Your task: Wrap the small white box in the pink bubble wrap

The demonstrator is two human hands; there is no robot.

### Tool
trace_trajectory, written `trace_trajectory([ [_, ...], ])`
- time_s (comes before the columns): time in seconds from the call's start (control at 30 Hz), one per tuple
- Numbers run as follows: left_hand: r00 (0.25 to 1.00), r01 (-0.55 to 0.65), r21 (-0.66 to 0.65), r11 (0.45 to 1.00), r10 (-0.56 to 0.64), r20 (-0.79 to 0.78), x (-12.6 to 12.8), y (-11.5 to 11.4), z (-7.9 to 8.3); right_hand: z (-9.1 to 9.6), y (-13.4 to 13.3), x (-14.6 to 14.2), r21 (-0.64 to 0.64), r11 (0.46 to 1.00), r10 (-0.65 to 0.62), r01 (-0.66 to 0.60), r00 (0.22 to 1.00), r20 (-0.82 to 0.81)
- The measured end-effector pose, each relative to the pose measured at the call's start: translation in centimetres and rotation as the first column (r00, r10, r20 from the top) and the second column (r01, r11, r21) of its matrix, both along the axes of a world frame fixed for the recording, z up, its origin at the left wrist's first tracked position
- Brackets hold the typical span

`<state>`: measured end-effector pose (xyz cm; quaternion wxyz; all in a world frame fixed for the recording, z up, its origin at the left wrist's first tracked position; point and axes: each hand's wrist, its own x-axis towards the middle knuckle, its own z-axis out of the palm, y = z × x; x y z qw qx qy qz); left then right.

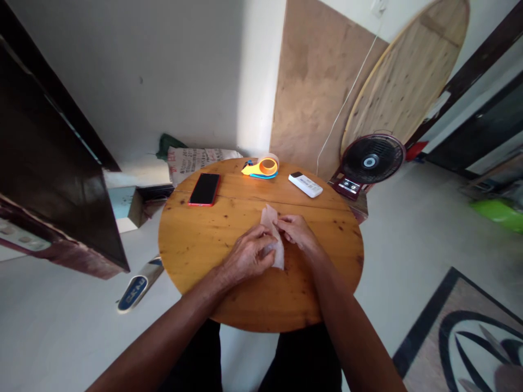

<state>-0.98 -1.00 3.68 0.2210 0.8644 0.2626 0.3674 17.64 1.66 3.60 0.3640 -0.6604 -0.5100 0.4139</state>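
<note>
A folded strip of whitish, slightly see-through sheet [269, 215], like tissue or thin wrap, lies upright in my view near the middle of the round wooden table. My left hand [250, 253] is closed at its left side, thumb and fingers curled on the sheet's edge and covering part of it. From the right, my right hand [298, 231] pinches the other edge with thumb and forefinger. Whether anything is wrapped inside the sheet cannot be made out.
On the wooden table [196, 245] lie a red-edged phone [205, 189], a yellow and blue tape dispenser [261, 166] and a white remote-like device [305, 184]. A dark fan [371, 161] stands beyond the right edge. A slipper [137, 288] is on the floor at left.
</note>
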Motion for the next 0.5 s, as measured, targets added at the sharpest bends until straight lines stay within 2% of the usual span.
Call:
trace_trajectory([
  [0.23, 1.0, -0.023, -0.017, 1.0, 0.024, 0.011, 0.1, 0.0, -0.4, 1.0, 0.0, 0.1, -0.057, 0.998, 0.023, -0.023, 1.0, -0.004],
  [0.4, 0.998, -0.063, 0.015, 0.998, 0.063, 0.003, 0.0, 0.2, -0.6, 1.2, -0.7, 0.9, -0.028, 0.997, 0.069, -0.068, 0.996, 0.047],
  [0.5, 0.999, -0.047, -0.022, 0.999, 0.047, -0.006, 0.0, 0.2, -0.3, 1.0, -1.0, 1.1, -0.028, 0.995, 0.092, -0.091, 0.995, 0.029],
])
